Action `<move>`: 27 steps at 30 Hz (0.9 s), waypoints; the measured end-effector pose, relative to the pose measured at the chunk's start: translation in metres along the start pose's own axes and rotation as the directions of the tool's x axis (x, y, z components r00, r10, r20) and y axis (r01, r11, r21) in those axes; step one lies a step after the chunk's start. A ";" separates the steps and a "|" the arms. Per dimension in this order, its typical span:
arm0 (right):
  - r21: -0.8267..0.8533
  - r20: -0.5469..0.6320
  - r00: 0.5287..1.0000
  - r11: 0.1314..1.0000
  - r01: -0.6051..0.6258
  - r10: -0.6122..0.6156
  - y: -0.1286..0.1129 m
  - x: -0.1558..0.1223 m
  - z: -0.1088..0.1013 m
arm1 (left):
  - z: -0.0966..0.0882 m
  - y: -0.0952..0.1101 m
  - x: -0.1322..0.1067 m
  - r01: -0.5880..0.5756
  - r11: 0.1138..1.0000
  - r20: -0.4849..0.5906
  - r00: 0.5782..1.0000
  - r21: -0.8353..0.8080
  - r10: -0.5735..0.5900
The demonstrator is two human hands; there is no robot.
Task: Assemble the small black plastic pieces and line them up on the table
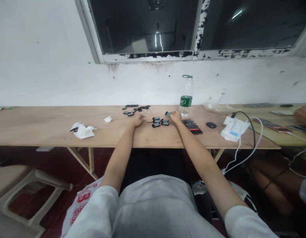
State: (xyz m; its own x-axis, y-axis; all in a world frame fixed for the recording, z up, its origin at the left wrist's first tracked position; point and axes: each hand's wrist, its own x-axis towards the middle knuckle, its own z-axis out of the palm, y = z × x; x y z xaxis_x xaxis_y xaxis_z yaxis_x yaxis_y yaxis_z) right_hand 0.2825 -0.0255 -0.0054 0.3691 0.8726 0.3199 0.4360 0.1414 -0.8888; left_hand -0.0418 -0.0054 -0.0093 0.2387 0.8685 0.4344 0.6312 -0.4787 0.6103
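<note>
My right hand point(176, 116) is closed on a small dark part with a teal face point(168, 114), held just above the wooden table point(44, 127). My left hand point(139, 119) rests on the table with its fingers curled, next to a row of tiny pale pieces point(149, 121); what it holds, if anything, is hidden. Between the hands lie several small dark parts point(159, 122) in a cluster. More of the same dark parts point(135, 109) are scattered further back.
A clear water bottle with a green label point(186, 97) stands behind my right hand. A phone point(192, 127), a black oval object point(211, 125) and a white charger with cables point(234, 129) lie to the right. Crumpled white tissue point(82, 131) lies left. Another person's hand point(303, 115) is far right.
</note>
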 end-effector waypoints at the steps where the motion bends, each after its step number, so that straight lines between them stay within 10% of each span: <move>1: 0.041 0.014 1.000 0.999 0.007 -0.008 -0.004 -0.002 0.001 | 0.003 0.003 0.000 -0.033 0.999 -0.040 0.999 -0.009 0.033; 10: 0.410 0.333 0.919 0.910 0.062 -0.212 -0.029 -0.031 0.020 | 0.033 0.050 -0.004 -0.244 0.969 -0.082 0.967 -0.044 0.240; 27: 0.518 0.399 0.900 0.853 -0.062 -0.177 -0.036 -0.040 0.021 | 0.031 0.066 -0.008 -0.328 0.943 -0.024 0.944 0.057 0.330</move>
State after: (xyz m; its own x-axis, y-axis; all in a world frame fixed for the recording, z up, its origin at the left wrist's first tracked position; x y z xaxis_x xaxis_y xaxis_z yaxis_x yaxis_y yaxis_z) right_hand 0.2348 -0.0553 0.0073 -0.0724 0.9467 0.3138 -0.0762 0.3085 -0.9482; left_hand 0.0209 -0.0400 0.0074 0.4160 0.6589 0.6268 0.5592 -0.7289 0.3950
